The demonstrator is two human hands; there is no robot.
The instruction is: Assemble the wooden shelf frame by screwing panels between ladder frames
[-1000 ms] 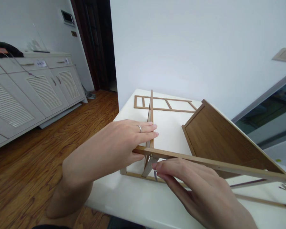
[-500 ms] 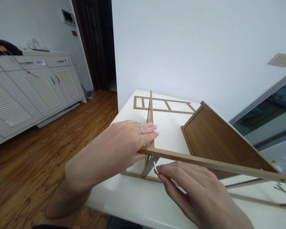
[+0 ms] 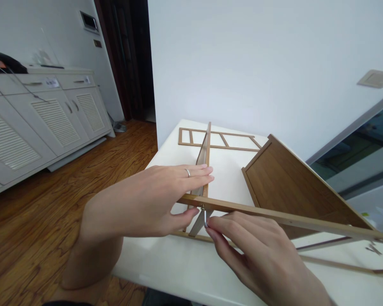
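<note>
My left hand (image 3: pixel 153 199), with a ring on one finger, wraps round the corner of a thin wooden frame (image 3: pixel 274 217) that stands on the white table (image 3: pixel 178 263). Its fingers lie over the upright side piece (image 3: pixel 204 157) and its thumb presses under the long rail. My right hand (image 3: pixel 261 255) is just below that rail. Its fingertips pinch a small metal hex key (image 3: pixel 205 217) set at a screw in the corner joint.
A brown wooden panel (image 3: pixel 293 182) lies tilted on the table to the right. A ladder-like wooden frame (image 3: pixel 220 139) lies flat at the far edge by the white wall. Small screws (image 3: pixel 372 247) lie at the right. White cabinets (image 3: pixel 44 114) stand left across the wood floor.
My right hand has turned the hex key from hanging down to nearly upright at the joint. The upright side piece has tipped slightly to the right. My left hand keeps its grip.
</note>
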